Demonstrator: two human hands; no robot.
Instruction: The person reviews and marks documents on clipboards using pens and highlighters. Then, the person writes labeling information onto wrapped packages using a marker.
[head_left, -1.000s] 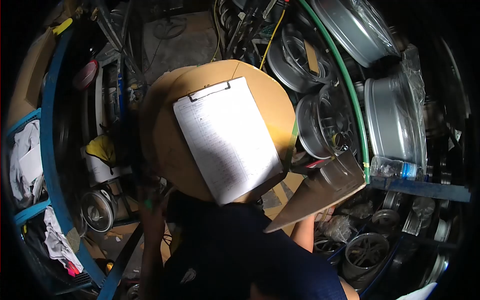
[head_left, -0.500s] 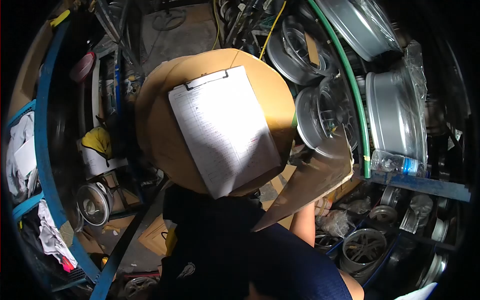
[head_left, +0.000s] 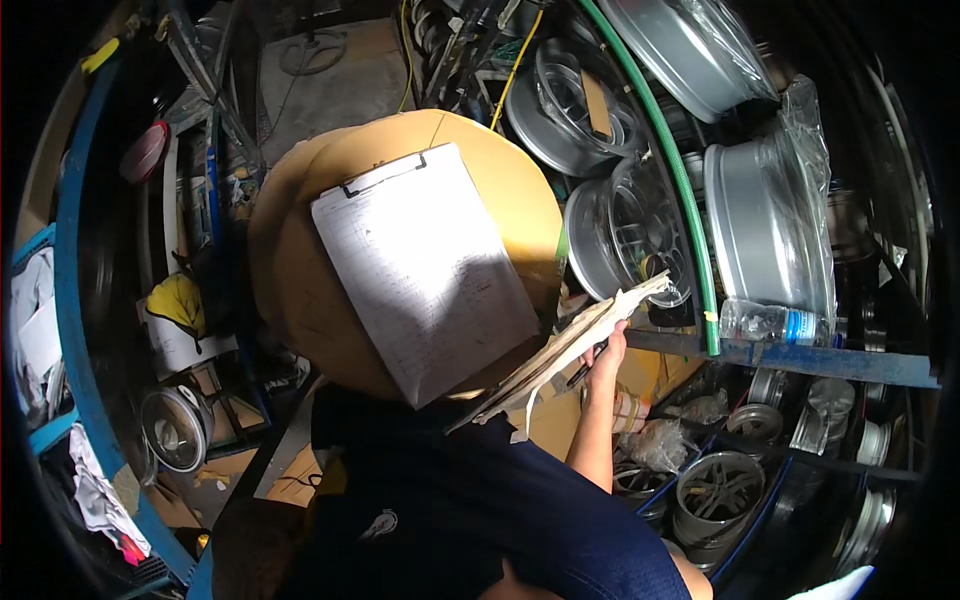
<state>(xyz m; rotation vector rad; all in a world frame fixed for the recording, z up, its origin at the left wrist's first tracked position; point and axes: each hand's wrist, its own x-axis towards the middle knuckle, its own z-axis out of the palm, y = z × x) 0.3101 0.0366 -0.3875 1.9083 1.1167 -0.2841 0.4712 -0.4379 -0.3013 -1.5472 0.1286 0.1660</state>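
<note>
My right hand (head_left: 606, 357) grips a torn-edged sheet of cardboard (head_left: 580, 340), seen nearly edge-on and slanting up to the right. A dark pen (head_left: 586, 366) sticks out from the same hand. Just left of the sheet, a clipboard (head_left: 425, 270) with a printed, partly filled form lies tilted on a round piece of cardboard (head_left: 285, 240). Bright light falls on the upper part of the paper. My left hand is out of sight.
Silver wheel rims (head_left: 755, 230) are stacked on the right, with a plastic bottle (head_left: 765, 324) on the blue shelf beam (head_left: 830, 360). A green hose (head_left: 675, 150) runs down beside them. More rims (head_left: 718, 490) sit below. A blue post (head_left: 68, 230) stands on the left.
The cardboard sheet has turned from showing its broad face to nearly edge-on, uncovering my right hand and the pen. The surroundings have shifted slightly left in view.
</note>
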